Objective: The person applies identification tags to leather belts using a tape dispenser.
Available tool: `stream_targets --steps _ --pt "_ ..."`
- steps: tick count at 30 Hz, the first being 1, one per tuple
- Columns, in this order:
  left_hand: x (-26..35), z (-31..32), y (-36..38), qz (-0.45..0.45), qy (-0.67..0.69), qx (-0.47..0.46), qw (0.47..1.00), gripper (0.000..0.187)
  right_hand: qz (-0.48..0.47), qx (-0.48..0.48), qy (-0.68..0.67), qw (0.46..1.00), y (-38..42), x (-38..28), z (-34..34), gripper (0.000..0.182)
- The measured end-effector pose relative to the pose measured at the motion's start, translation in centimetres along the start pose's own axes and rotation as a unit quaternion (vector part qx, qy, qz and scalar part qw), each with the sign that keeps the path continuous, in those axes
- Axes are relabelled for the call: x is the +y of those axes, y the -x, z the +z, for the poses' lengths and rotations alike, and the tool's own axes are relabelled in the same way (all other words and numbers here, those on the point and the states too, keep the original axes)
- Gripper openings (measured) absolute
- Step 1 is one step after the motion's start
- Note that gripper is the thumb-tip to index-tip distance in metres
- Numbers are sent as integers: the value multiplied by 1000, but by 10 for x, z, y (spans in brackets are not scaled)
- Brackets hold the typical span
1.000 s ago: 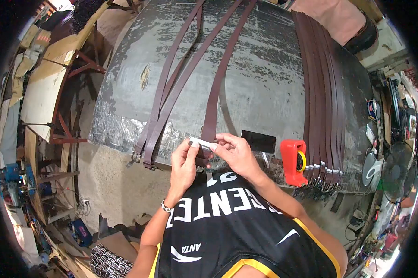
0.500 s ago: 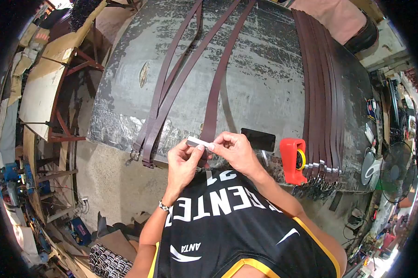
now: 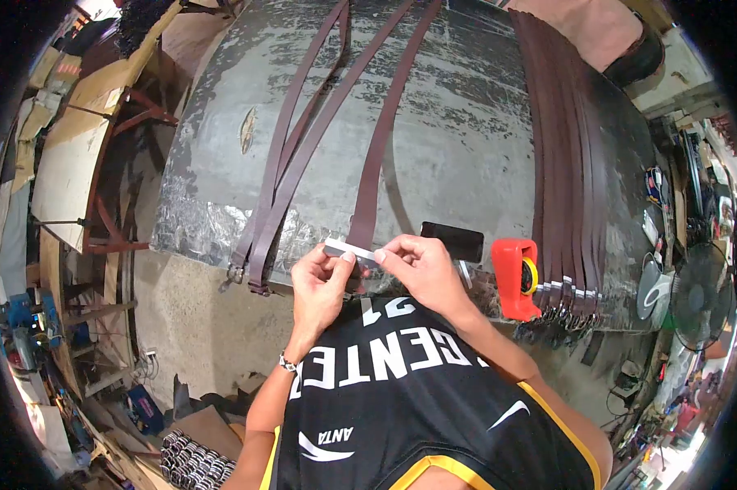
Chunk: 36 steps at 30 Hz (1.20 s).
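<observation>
A dark brown belt (image 3: 381, 155) runs down the table toward me, its near end at my hands. Across it lies a short white strip (image 3: 358, 249). My left hand (image 3: 318, 286) is closed, thumb on top, pinching the strip's left part against the belt end. Thumb and fingertips of my right hand (image 3: 421, 265) pinch the strip's right end. My fingers hide part of the belt end. To the left lie other brown belts (image 3: 291, 175), with buckles (image 3: 236, 273) at the table edge.
Right of my hands are a black phone (image 3: 452, 242) and a red tape dispenser (image 3: 513, 282) with a yellow-rimmed roll. Many belts (image 3: 568, 163) lie side by side on the worn table (image 3: 466, 147), white bands near their buckles. A fan (image 3: 699, 294) stands far right.
My right hand has moved slightly right along the white strip, which now shows more of its length across the belt. My left hand keeps its pinch. The view has shifted slightly.
</observation>
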<state>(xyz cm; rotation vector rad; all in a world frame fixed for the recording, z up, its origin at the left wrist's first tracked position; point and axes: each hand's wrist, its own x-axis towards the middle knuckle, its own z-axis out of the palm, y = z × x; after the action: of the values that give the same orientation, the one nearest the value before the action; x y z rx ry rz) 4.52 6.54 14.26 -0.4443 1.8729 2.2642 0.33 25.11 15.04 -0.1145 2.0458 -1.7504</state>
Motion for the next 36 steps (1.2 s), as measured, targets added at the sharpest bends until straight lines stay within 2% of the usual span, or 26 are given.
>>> stream_targets --steps 6,20,26,32,33,36 --pt "4 5 2 27 10 -24 999 15 9 -40 -131 990 -6 6 9 16" --pt "7 2 -3 36 -18 -56 998 14 32 -43 -177 983 -8 7 8 12" --pt "7 3 -1 35 -28 -27 999 15 33 -34 -203 978 -8 5 12 10" --pt "20 11 11 131 -38 135 981 24 23 -24 -214 976 -10 8 12 11" --pt "12 11 10 169 -24 133 976 29 26 -19 -219 975 -10 8 12 12" --pt "6 7 12 218 -134 130 958 22 25 -12 -253 967 -10 8 13 13"
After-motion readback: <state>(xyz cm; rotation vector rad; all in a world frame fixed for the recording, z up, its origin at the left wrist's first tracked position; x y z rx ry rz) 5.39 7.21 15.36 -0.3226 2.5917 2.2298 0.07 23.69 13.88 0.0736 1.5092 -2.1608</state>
